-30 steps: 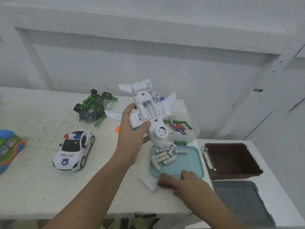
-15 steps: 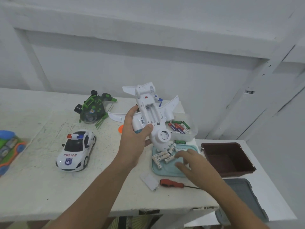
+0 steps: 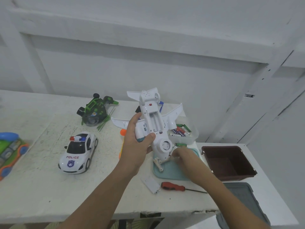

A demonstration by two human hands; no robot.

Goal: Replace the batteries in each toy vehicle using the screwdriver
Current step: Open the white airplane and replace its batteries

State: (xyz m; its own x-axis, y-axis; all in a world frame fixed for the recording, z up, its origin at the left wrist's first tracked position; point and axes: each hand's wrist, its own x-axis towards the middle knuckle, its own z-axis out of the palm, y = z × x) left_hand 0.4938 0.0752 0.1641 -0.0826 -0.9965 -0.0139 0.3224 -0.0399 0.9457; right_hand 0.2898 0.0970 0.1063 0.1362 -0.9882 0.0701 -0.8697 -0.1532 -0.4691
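White table [image 3: 41, 187] below, left hand [image 3: 137, 146] holds plane [image 3: 153, 119] (belly up).

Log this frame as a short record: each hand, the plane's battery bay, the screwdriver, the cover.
left hand: grips the white toy airplane, underside facing the camera
battery compartment: open, no batteries visible inside
right hand: at the white batteries on the teal tray; grip unclear
screwdriver: lying on the table, untouched
battery cover: off, beside the screwdriver handle
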